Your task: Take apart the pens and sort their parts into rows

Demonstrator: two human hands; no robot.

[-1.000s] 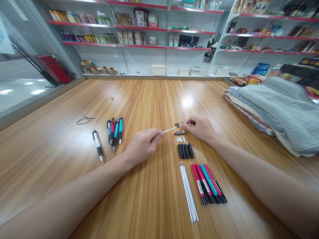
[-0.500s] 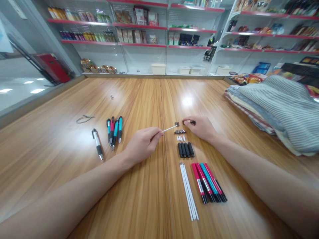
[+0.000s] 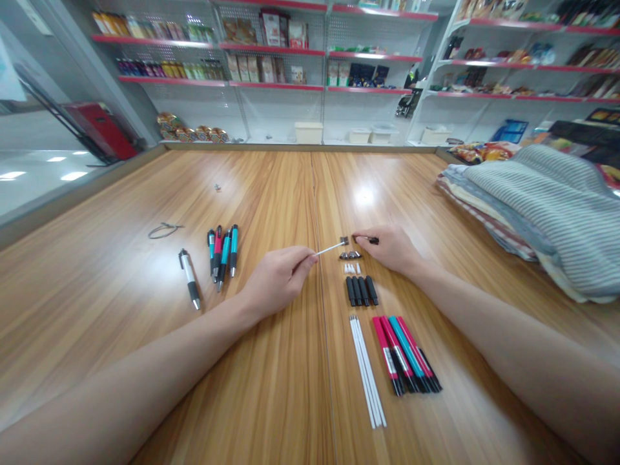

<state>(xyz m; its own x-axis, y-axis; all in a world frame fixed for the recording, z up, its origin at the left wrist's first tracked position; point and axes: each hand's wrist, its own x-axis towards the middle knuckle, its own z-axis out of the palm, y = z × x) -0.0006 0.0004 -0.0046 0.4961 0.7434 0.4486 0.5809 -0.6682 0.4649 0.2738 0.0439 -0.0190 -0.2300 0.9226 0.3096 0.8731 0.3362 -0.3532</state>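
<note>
A thin white pen refill [image 3: 330, 248] is pinched between the thumb and forefinger of my left hand [image 3: 281, 278], slanting up to the right. Its far end reaches small dark springs [image 3: 344, 240] on the table. Just right of these is my right hand [image 3: 390, 247], fingers drawn together; what they hold, if anything, is hidden. Below lie silvery pen tips [image 3: 351, 256], small white pieces [image 3: 352, 268] and black grip sleeves [image 3: 361, 291], each in a row. Nearer me rest more white refills [image 3: 367, 374] and red and teal pen barrels [image 3: 404, 352].
Left of my left hand lie several teal and red pens [image 3: 223, 258] and a white pen [image 3: 190, 279]. Beyond are a loop of cord [image 3: 165, 230] and a tiny shiny piece [image 3: 217, 187]. Folded striped cloth [image 3: 542, 206] is piled at the right. Stocked shelves [image 3: 276, 87] stand behind the table.
My right hand has shifted very slightly left, its fingertips closer to the springs. My left hand and the refill stay almost where they were.
</note>
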